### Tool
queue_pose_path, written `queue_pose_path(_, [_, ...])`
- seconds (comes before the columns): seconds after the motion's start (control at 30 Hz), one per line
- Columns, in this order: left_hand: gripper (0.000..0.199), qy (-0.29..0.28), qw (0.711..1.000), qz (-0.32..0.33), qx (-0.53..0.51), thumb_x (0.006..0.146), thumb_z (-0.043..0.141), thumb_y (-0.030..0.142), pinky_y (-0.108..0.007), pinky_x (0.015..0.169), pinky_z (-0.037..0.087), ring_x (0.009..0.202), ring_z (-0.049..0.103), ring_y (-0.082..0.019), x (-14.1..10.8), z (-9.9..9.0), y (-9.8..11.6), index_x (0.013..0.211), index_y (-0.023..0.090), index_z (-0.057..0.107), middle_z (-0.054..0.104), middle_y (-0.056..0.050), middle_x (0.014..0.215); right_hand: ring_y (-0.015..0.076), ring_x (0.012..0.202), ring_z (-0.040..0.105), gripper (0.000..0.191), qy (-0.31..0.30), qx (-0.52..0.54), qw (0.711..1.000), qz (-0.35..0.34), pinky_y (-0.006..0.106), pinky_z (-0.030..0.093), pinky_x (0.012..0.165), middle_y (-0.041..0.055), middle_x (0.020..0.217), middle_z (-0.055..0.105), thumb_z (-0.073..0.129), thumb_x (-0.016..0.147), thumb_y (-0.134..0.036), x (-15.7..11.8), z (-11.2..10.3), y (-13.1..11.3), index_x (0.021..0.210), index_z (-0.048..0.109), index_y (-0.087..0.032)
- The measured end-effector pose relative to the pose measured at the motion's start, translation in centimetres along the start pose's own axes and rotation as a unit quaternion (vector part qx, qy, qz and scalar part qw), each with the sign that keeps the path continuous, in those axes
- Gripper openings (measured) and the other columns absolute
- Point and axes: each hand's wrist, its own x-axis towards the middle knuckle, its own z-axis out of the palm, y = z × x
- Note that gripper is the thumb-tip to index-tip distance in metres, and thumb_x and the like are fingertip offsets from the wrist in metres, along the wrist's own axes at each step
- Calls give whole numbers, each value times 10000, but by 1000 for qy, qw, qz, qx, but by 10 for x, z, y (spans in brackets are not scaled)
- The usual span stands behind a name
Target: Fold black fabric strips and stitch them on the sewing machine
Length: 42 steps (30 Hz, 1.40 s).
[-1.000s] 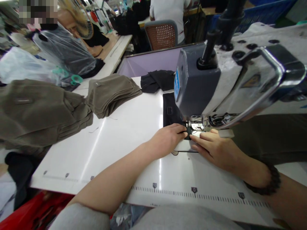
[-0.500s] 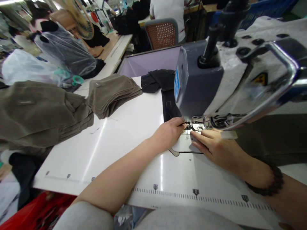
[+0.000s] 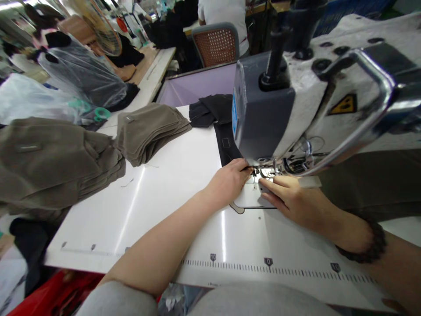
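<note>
My left hand is at the left side of the presser foot of a sewing machine. Its fingers are bent together over the near end of a black fabric piece with a small stitched rectangle. The fingertips are partly hidden, and so is the cloth beneath them. My right hand rests low on the metal needle plate, fingers stretched out and pointing at the foot. I see no cloth held in it. A dark beaded bracelet circles the right wrist.
Two stacks of olive-brown fabric pieces, a larger stack and a smaller stack, lie left. Folded black fabric sits behind the machine. A ruler scale runs along the table's front. Beyond are a chair and a seated person.
The view has shifted slightly, so the machine head and fabric stacks appear a little further left. Both hands stay close to the presser foot with hardly any movement.
</note>
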Motion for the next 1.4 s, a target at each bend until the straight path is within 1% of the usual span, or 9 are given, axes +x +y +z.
queue_pose_path(0.13, [212,-13,999,-15,43,894,404,197,-293,765,482,933,532,-195,-3,-4,5,936,119,598,576,-79,929,152,669,515,298,6,-8,1000,-1,271,377,639,56,714,577,382,892,-313,0,0,0,1023,594,-149])
queue_pose_path(0.23, [238,-44,995,-33,84,900,401,241,-318,741,475,864,532,-204,-9,-13,14,955,106,589,569,-88,909,163,703,531,317,16,-12,1000,-7,277,384,650,66,738,590,382,892,-321,-1,1,1,1060,587,-147])
queue_pose_path(0.37, [247,-101,989,-4,104,894,412,267,-311,662,461,769,521,-196,-16,-24,27,993,116,580,547,-78,875,170,725,551,343,29,-14,999,-22,298,395,684,82,796,621,392,892,-325,-3,2,1,1115,573,-137])
queue_pose_path(0.5, [259,-132,987,20,94,896,407,280,-314,692,452,794,512,-201,-17,-26,33,993,115,581,525,-78,868,169,682,554,318,45,-31,998,-36,302,395,649,59,762,626,410,884,-309,-4,1,2,1088,589,-145])
queue_pose_path(0.9, [252,-127,990,1,52,886,429,303,-312,705,456,821,508,-210,-17,-22,37,986,129,583,505,-81,893,157,652,529,305,47,-20,998,-40,276,386,598,63,746,618,375,894,-254,-5,0,4,1055,604,-131])
queue_pose_path(1.07, [276,-126,991,4,52,889,425,312,-323,733,458,857,504,-214,-16,-21,37,1013,106,562,511,-95,929,155,644,522,283,46,-2,996,-71,295,379,624,52,707,593,383,889,-233,-6,-2,4,999,614,-112])
queue_pose_path(1.2, [249,-125,990,47,37,904,390,257,-338,773,458,903,513,-216,-24,-23,40,953,98,576,544,-106,976,131,560,458,261,49,15,992,-116,291,348,589,21,611,538,400,884,-215,-9,-8,-2,888,642,-119])
queue_pose_path(1.3, [256,-103,990,93,1,913,353,195,-323,846,448,1007,503,-205,-35,-25,44,1002,91,570,552,-101,1100,126,533,415,262,55,19,986,-156,291,316,558,9,572,509,413,879,-199,-11,-12,-8,786,647,-127])
queue_pose_path(1.4, [264,-90,990,105,-13,910,348,167,-308,874,448,1016,522,-193,-43,-25,46,1020,76,570,578,-101,1094,125,534,408,282,61,20,983,-173,292,308,560,8,566,503,409,883,-195,-12,-13,-12,734,638,-127])
